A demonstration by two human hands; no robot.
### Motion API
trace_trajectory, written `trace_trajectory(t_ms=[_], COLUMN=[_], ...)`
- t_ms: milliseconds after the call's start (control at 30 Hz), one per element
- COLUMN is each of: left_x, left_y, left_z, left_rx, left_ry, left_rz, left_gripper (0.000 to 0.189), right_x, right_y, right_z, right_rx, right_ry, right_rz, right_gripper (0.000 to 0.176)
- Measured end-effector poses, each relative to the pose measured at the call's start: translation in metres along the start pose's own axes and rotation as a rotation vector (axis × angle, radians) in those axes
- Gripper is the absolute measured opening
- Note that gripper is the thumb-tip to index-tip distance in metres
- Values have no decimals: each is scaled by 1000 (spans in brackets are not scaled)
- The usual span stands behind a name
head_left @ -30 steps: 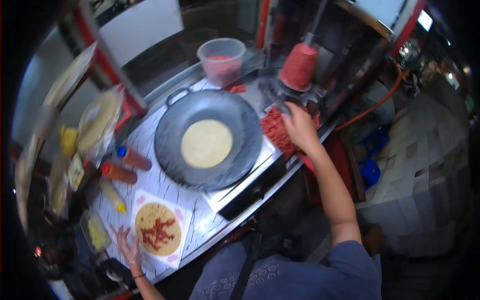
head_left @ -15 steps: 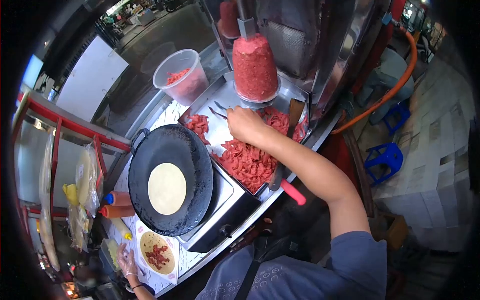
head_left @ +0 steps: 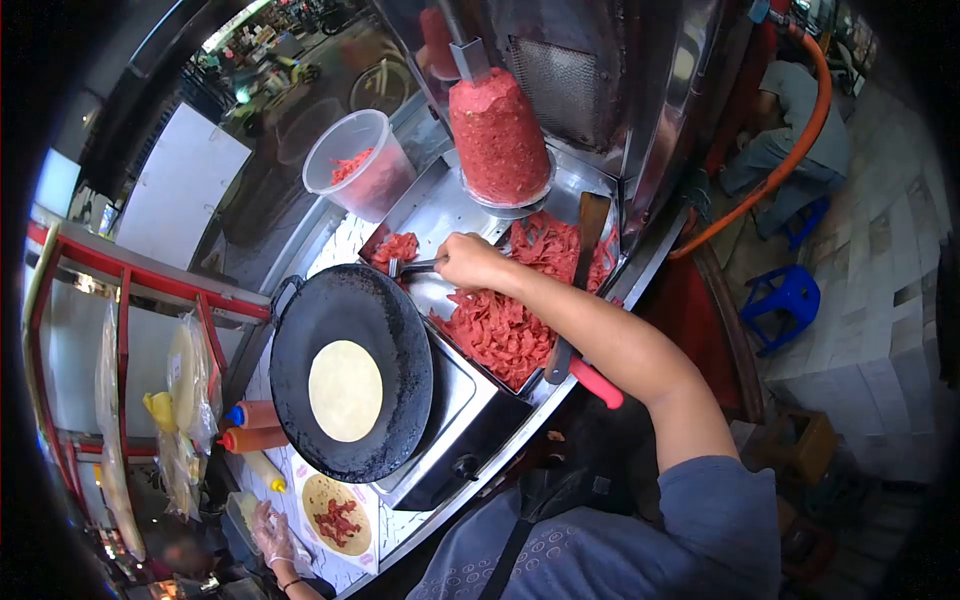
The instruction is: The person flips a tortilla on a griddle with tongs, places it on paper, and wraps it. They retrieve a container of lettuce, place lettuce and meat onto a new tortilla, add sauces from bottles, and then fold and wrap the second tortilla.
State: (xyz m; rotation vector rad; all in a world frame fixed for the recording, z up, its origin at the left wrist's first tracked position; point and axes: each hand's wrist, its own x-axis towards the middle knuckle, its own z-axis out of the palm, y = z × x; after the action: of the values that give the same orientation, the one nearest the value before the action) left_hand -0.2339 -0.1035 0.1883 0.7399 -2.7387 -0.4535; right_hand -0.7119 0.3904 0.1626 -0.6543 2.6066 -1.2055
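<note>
My right hand (head_left: pixel 468 262) grips metal tongs (head_left: pixel 418 267) over the steel tray (head_left: pixel 435 190). The tongs' tips reach a small heap of red meat strips (head_left: pixel 398 246) at the tray's left side. A larger pile of meat strips (head_left: pixel 500 340) lies under my forearm. My left hand (head_left: pixel 272 533), in a clear glove, has its fingers stretched out and apart. It is beside a flatbread (head_left: pixel 325 492) topped with browned meat on printed paper (head_left: pixel 368 558). Another plain round flatbread (head_left: pixel 345 390) lies on the black griddle pan (head_left: pixel 410 350).
A cone of red meat (head_left: pixel 500 140) stands on a vertical spit behind the tray. A clear tub (head_left: pixel 375 180) holds more meat. A knife with a pink handle (head_left: pixel 597 383) and a wooden spatula (head_left: pixel 590 230) rest at the tray's right. Sauce bottles (head_left: pixel 258 438) lie left of the pan.
My right hand has moved slightly left and down, bringing the tongs from above bare tray to the small meat heap. The whole view has shifted a little. My left hand stays beside the topped flatbread.
</note>
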Motion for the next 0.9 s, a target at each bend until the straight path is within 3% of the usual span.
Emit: trace_trajectory(t_ms=[133,200,233,300,333,400,433,467,533,567,600,633,667,700,800,833,900], left_x=[-20,-34,-45,-55,-60,-73,-79,-79,-83,-86,-87,-91,-95,-97,-102,-101,-96], left_y=[-33,-75,-94,-92,-93,-119,-133,-116,-102,-114,-131,-134,-135,-130,-127,-124,-117], left_z=[-17,-19,-19,-25,-28,-29,-30,-40,-45,-37,-27,-13,6,19,70,71,61], left_rx=[-21,-65,-99,-174,-195,-204,-226,-179,-309,-217,-264,-154,-180,-267,-122,-138,-96], left_ry=[19,56,87,87,91,94,90,81,98,144,112,133,139,76,-41,-37,-12], left_rz=[-102,-139,-165,-281,-255,-222,-250,-229,-261,-162,26,73,116,130,212,211,181], left_gripper=[43,43,43,43,44,45,45,42,36,30,24,25,27,27,25,25,28], right_x=[-21,-24,-33,-44,-43,-73,-90,-106,-124,-145,-157,-175,-187,-199,-223,-224,-229], right_y=[-26,-26,-43,-56,-50,-97,-123,-157,-190,-226,-248,-271,-284,-295,-316,-308,-306], right_z=[-34,-43,-57,-67,-71,-86,-88,-84,-73,-61,-44,-24,5,39,130,170,241], right_rx=[88,-33,-43,-74,-191,-147,-172,-125,-146,-7,-65,-25,18,71,-52,13,-9], right_ry=[100,200,151,260,336,282,307,299,253,143,116,86,94,111,-164,-223,-329], right_rz=[26,-80,31,-40,-187,-92,-170,-81,-330,-200,-319,-174,-220,-257,-197,-263,-210], right_gripper=[26,28,30,32,32,34,33,33,33,32,31,30,31,29,26,27,27])
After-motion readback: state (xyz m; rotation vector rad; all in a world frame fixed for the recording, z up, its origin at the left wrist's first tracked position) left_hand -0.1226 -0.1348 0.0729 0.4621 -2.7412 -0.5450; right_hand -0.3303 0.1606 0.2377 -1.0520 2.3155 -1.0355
